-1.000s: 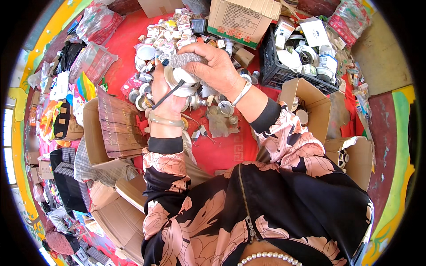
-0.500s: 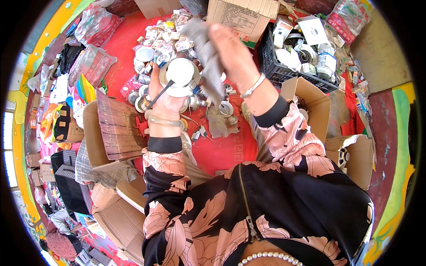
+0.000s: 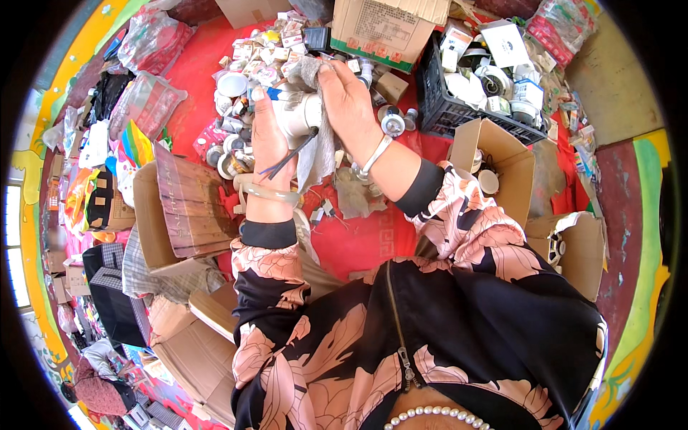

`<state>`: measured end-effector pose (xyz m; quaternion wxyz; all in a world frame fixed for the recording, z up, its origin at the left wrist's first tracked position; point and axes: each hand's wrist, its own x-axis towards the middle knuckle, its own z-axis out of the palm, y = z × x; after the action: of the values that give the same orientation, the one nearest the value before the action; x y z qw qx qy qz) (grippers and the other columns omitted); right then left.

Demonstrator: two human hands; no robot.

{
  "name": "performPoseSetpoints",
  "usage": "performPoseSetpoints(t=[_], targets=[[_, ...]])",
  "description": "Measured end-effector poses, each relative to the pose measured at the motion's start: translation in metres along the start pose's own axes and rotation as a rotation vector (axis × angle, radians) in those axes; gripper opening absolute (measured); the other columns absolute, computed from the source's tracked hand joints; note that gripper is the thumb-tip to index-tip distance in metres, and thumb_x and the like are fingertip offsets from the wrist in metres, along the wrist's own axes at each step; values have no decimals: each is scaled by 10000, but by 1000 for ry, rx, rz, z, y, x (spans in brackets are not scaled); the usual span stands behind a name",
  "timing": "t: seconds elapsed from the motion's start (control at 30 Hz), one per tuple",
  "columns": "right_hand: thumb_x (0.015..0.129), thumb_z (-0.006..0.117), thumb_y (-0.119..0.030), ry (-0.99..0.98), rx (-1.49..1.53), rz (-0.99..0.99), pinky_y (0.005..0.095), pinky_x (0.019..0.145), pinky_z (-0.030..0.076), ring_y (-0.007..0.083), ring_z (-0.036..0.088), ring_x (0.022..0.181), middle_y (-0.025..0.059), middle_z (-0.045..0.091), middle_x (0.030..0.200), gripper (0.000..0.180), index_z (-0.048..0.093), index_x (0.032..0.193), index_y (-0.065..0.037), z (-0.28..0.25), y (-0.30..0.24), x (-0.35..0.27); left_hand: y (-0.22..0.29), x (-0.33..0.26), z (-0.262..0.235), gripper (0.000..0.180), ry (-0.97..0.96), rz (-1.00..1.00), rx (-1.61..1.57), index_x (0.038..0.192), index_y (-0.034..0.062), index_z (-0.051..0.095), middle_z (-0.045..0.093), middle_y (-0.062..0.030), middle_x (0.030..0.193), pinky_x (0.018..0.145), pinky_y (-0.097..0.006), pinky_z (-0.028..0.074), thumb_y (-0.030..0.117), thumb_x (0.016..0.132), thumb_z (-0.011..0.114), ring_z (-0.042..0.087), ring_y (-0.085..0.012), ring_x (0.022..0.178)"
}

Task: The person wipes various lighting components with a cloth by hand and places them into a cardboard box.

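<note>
Lamp (image 3: 295, 117) clasped by left hand (image 3: 269, 140); cloth (image 3: 315, 159), pinched by right hand (image 3: 349, 104), returned to the lamp's right side, wiping apparently resumed.

The fitting (image 3: 301, 117) is between the left hand (image 3: 270, 147) and, on its right, the cloth (image 3: 320, 147) in the right hand (image 3: 352, 104). Beyond lies the pile (image 3: 251, 61), the carton (image 3: 383, 36) at its far right. Farther right stands the crate (image 3: 479, 117); nearer, the right box (image 3: 510, 170). Left of the hands stands the left box (image 3: 148, 215), bags (image 3: 149, 104) beyond it.
</note>
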<state>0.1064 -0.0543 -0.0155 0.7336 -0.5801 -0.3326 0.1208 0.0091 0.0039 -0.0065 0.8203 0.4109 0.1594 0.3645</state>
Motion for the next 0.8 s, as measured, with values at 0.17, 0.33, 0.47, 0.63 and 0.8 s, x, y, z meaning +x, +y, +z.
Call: performPoseSetpoints(t=[0.17, 0.33, 0.47, 0.63, 0.8], targets=[[913, 449, -249, -387, -606, 13, 280, 697, 464, 144, 566, 788, 57, 602, 912, 265, 574, 955, -19, -40, 51, 40, 5, 0, -9, 627, -173, -56, -93, 1216, -47, 434, 567, -216, 1098, 918, -401, 438, 494, 928, 302, 563, -320, 1028], [939, 408, -297, 33, 828, 575, 358, 767, 517, 284, 615, 862, 180, 578, 1108, 423, 490, 1170, 47, -74, 42, 52, 14, 3, -25, 722, -162, -249, -602, 1235, 4, 442, 501, -286, 1173, 893, -601, 383, 599, 879, 242, 499, -443, 1073], [928, 420, -326, 189, 554, 546, 351, 755, 507, 263, 610, 875, 161, 597, 1038, 427, 506, 1142, 33, -66, -37, 49, 12, 6, -39, 760, -176, -223, -705, 1233, 7, 444, 492, -269, 1196, 916, -602, 366, 629, 867, 207, 481, -438, 1102], [934, 405, -223, 5, 77, -46, 367, 837, 459, 287, 584, 938, 143, 584, 1059, 301, 522, 1134, -30, -46, -37, 39, 5, 5, -32, 768, -182, -206, -647, 1286, 14, 391, 437, -244, 1273, 954, -566, 351, 624, 873, 174, 449, -394, 1155], [818, 609, -148, -404, -621, -904, 418, 855, 431, 306, 545, 1016, 126, 563, 1123, 267, 590, 1077, -84, -6, -41, -4, -14, 4, -15, 565, -86, -170, -541, 1268, 65, 406, 471, -120, 1245, 967, -399, 394, 503, 925, 306, 464, -260, 1151]])
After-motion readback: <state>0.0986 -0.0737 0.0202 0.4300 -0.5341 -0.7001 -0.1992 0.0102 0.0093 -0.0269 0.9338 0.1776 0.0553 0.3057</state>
